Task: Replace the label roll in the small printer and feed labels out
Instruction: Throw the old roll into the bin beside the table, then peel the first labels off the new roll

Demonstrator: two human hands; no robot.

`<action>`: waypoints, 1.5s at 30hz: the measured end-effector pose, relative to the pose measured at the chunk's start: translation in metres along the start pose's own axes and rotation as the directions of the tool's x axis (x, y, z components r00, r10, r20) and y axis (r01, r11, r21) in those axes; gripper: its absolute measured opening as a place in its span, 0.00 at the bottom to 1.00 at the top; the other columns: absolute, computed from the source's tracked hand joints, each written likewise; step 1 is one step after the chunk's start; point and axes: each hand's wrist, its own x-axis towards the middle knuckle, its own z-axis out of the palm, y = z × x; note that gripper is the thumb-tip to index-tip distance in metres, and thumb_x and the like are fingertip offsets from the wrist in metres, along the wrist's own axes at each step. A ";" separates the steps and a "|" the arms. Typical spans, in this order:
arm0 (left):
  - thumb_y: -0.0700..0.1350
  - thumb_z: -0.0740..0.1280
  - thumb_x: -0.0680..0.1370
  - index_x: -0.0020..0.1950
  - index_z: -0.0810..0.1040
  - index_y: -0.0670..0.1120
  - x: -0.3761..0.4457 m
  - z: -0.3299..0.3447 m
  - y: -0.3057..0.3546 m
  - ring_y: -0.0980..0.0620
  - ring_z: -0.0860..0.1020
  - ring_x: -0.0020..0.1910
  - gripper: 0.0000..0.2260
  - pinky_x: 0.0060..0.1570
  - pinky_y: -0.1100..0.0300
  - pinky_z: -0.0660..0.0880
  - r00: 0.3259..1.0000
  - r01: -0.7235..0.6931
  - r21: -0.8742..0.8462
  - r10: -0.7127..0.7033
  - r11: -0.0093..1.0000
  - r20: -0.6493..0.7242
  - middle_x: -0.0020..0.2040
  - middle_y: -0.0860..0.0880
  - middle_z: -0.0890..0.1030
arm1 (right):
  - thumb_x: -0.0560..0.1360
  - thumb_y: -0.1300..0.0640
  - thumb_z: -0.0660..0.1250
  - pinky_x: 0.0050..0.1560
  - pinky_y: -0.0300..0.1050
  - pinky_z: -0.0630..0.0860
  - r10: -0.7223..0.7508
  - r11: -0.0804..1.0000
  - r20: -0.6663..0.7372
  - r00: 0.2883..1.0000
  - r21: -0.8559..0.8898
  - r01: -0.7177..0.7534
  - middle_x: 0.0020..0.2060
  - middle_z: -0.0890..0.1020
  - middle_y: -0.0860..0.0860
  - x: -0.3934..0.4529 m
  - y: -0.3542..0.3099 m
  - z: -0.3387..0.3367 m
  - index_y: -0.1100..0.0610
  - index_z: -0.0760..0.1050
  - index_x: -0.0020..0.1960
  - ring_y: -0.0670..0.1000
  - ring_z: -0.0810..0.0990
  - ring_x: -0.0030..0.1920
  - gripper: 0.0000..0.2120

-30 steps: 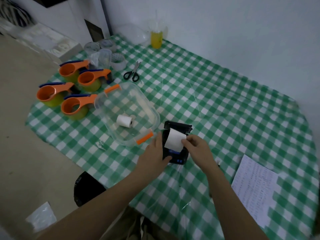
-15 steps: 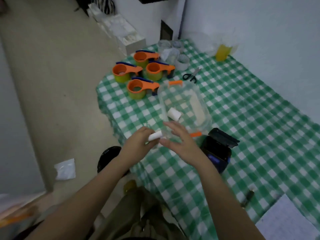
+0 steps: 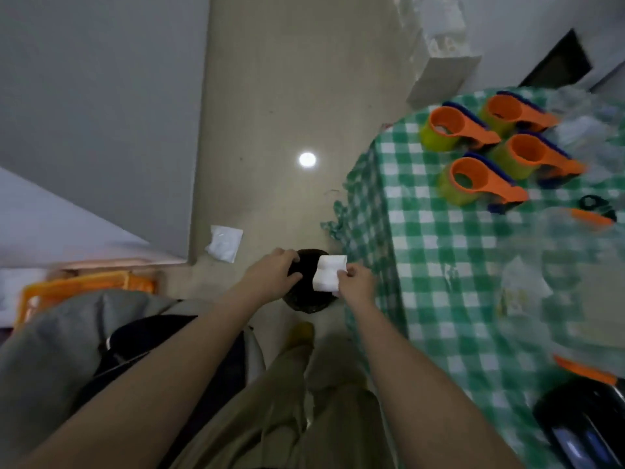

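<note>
White label strip (image 3: 327, 273) hangs over a black bin (image 3: 306, 304) on the floor, right hand (image 3: 355, 285) fingers pinching its edge; left hand (image 3: 270, 275) curled beside, grip unclear. Printer (image 3: 585, 428) sits on the bench (image 3: 439, 265).

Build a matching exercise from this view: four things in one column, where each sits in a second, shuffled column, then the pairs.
Things:
1. white label strip
2. black round bin
3. crumpled white plastic bag
4. orange-and-yellow tape dispensers

Places:
A. on the green checked tablecloth
B. on the bare floor, left of the bin
C. pinched by the right hand
D. on the floor under both hands

Pairs: 1-C, 2-D, 3-B, 4-A
</note>
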 end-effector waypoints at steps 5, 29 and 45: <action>0.48 0.61 0.78 0.65 0.68 0.44 0.018 0.011 -0.040 0.41 0.76 0.57 0.17 0.57 0.48 0.74 0.997 0.047 0.017 -0.048 0.999 0.064 0.64 0.41 0.72 | 0.76 0.59 0.65 0.53 0.55 0.79 0.307 0.864 0.143 0.941 0.373 -0.338 0.69 0.67 0.60 0.038 0.000 0.042 0.59 0.61 0.71 0.63 0.73 0.61 0.25; 0.46 0.57 0.80 0.58 0.74 0.44 0.034 0.013 0.126 0.43 0.79 0.47 0.11 0.46 0.46 0.79 0.910 -0.414 0.119 0.405 0.903 0.092 0.52 0.42 0.81 | 0.77 0.59 0.62 0.45 0.31 0.72 -0.219 0.974 -0.337 0.916 -0.011 0.228 0.51 0.80 0.53 -0.067 0.035 -0.146 0.58 0.78 0.54 0.47 0.76 0.46 0.09; 0.48 0.63 0.77 0.59 0.71 0.38 0.048 0.109 0.387 0.38 0.74 0.56 0.16 0.52 0.46 0.73 0.758 -0.638 0.328 0.643 0.697 0.107 0.58 0.37 0.75 | 0.78 0.59 0.60 0.51 0.45 0.75 -0.173 0.978 -0.542 0.823 0.006 0.209 0.53 0.80 0.53 -0.083 0.131 -0.334 0.57 0.78 0.54 0.47 0.75 0.48 0.10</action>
